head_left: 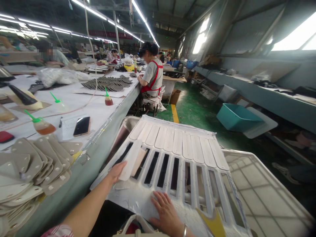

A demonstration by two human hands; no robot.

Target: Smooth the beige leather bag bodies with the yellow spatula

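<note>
While in grip of left hand (117,172), white strip (130,161) over slotted board (133,198), right hand (166,211) flat on board

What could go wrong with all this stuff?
The white strip is pinched near one end by the left hand, over the slotted board, so it might slip and drop.

The nearest green-tipped bottle has amber liquid and lies close to the phone; a spill could reach it.

The overlapping grey pieces sit near the table edge, so a bump could make some slide off.
</note>
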